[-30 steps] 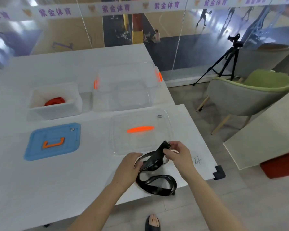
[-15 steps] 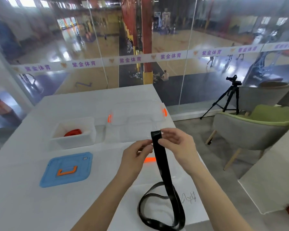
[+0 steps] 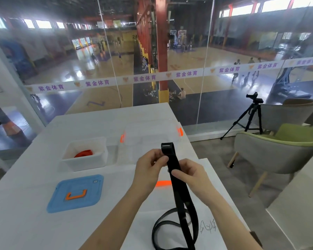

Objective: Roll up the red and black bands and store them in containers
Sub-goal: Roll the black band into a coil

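I hold the black band (image 3: 177,186) upright above the table, its folded top end level with the clear bin. My left hand (image 3: 150,165) pinches the band just below that top end. My right hand (image 3: 190,175) grips it a little lower, thumb across the front. The rest of the band hangs down and loops on the table near the front edge. A rolled red band (image 3: 83,153) lies inside the white container (image 3: 85,164) at the left. A clear container (image 3: 152,139) with orange clips stands behind my hands.
A blue lid (image 3: 76,193) with an orange handle lies on the white table (image 3: 25,213) at the left. A clear lid with an orange handle (image 3: 163,183) lies under my hands. A grey and green chair (image 3: 278,152) and a tripod (image 3: 249,116) stand to the right, by the glass wall.
Both hands lifted the black band's end off the table and held it up. The left hand now pinches near the top and the right hand has slid lower. The view tilted upward.
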